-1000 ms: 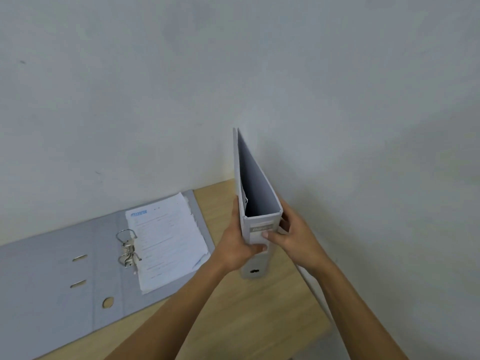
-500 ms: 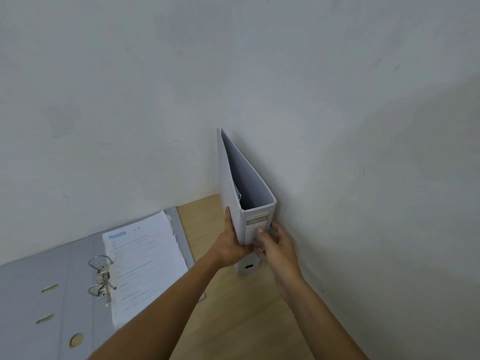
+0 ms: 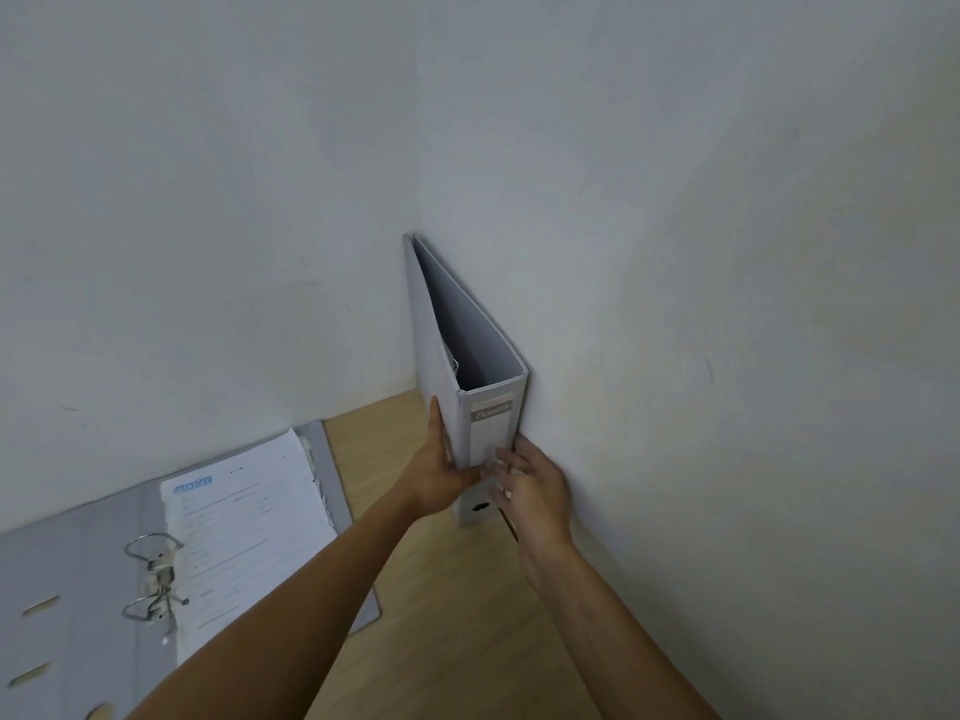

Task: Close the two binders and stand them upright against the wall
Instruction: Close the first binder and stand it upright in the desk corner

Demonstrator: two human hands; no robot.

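Since the earlier frame, the closed binder had slid right until its cover met the side wall, standing on the desk. Left hand gripped its spine edge; right hand rested open-fingered. Next: let go, then shut the open binder lying flat at the left.

A single head-worn view looks forward and down, close, into the desk corner against the wall.
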